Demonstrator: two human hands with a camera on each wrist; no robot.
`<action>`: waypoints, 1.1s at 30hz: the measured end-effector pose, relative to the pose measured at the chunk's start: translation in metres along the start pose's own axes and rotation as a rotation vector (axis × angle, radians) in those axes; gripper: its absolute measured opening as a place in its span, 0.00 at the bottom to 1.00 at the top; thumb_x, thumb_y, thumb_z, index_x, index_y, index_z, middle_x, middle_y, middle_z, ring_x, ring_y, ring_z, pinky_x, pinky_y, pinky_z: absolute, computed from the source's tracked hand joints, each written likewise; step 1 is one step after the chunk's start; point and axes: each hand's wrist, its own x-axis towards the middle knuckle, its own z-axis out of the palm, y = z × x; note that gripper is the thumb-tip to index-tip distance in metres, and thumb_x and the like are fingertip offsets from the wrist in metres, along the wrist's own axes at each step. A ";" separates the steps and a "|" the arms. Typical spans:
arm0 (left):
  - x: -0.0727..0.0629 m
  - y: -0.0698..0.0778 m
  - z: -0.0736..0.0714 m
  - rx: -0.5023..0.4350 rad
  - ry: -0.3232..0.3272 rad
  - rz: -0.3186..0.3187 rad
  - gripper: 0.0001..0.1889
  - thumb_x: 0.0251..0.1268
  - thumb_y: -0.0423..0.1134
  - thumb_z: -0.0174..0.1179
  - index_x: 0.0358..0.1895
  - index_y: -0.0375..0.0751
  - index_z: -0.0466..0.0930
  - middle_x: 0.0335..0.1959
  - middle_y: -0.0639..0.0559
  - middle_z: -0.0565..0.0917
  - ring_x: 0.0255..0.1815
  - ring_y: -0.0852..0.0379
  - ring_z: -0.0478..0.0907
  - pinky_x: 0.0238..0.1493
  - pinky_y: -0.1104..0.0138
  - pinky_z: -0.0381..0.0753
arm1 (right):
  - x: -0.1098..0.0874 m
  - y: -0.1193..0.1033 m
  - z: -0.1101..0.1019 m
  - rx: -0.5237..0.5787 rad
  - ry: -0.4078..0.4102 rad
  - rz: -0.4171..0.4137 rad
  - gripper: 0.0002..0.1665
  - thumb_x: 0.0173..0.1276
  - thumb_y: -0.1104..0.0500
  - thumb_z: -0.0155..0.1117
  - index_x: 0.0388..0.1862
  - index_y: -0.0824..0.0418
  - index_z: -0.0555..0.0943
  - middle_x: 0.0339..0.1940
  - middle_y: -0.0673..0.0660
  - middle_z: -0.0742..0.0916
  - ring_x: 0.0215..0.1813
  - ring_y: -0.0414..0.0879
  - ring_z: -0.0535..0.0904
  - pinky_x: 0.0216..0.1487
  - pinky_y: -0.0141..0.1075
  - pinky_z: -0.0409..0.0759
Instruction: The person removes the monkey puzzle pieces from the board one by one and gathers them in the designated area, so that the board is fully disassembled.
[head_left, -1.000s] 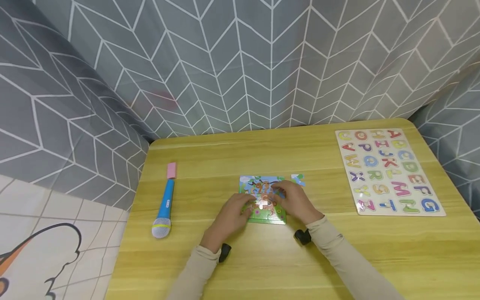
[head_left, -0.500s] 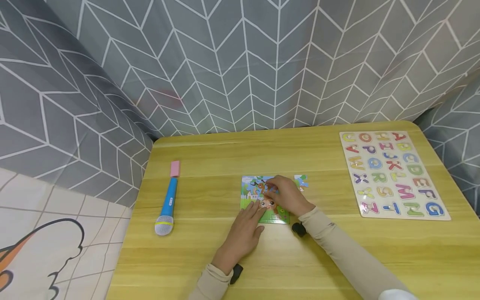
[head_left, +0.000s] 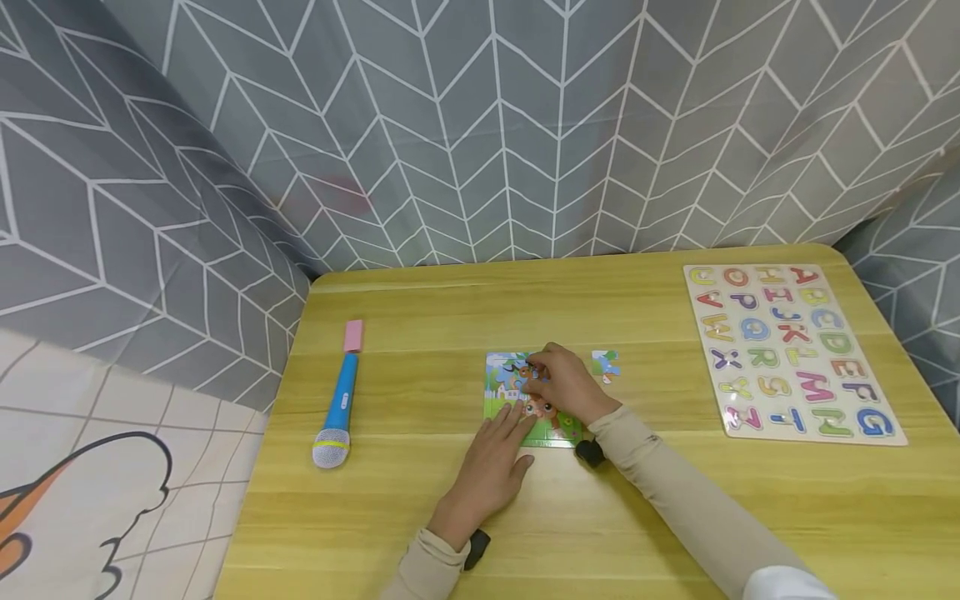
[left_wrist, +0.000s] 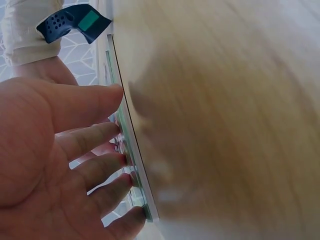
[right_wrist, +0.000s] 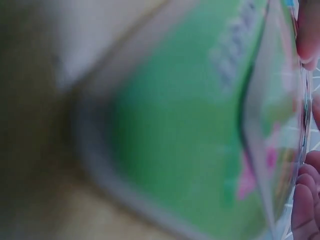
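A small picture jigsaw puzzle [head_left: 498,371] with a green border lies mid-table, showing brown cartoon animals and a white fence. My left hand [head_left: 489,471] rests its extended fingers on the puzzle's lower part; in the left wrist view the fingertips [left_wrist: 132,177] sit along the board's edge. My right hand [head_left: 570,385] is over the upper right of the puzzle, thumb and index finger bent around a puzzle piece and covering most of it. A loose blue-and-green puzzle piece [head_left: 604,362] lies just right of the board. The board's green corner [right_wrist: 170,125] fills the right wrist view, blurred.
A blue toy microphone [head_left: 340,408] and a pink block [head_left: 353,336] lie at the left of the wooden table [head_left: 420,317]. At the right is a white alphabet board [head_left: 795,358] with coloured letters. A grey patterned curtain [head_left: 480,125] hangs behind the table.
My left hand has gone from curled at the puzzle's left side to lying with fingers extended on its lower part. My right hand has shifted slightly up and left over the puzzle.
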 end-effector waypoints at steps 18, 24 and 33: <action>-0.001 0.001 0.001 -0.036 0.010 -0.010 0.29 0.73 0.42 0.59 0.75 0.43 0.67 0.80 0.42 0.61 0.82 0.42 0.57 0.77 0.44 0.63 | 0.004 0.005 -0.001 0.174 0.009 0.102 0.13 0.70 0.59 0.68 0.49 0.63 0.78 0.40 0.57 0.86 0.38 0.44 0.81 0.43 0.39 0.82; -0.002 0.001 0.001 -0.059 0.010 -0.020 0.29 0.73 0.41 0.59 0.75 0.44 0.67 0.80 0.44 0.61 0.82 0.43 0.56 0.78 0.44 0.62 | -0.004 0.015 -0.006 0.258 0.057 0.095 0.12 0.71 0.55 0.68 0.47 0.61 0.81 0.39 0.56 0.87 0.39 0.44 0.84 0.44 0.39 0.85; -0.002 0.001 0.003 -0.075 0.021 -0.028 0.28 0.73 0.41 0.59 0.75 0.44 0.67 0.80 0.44 0.62 0.82 0.43 0.57 0.78 0.45 0.61 | -0.040 0.050 -0.045 0.246 0.231 0.140 0.10 0.70 0.59 0.68 0.46 0.63 0.85 0.38 0.60 0.89 0.38 0.43 0.84 0.41 0.32 0.82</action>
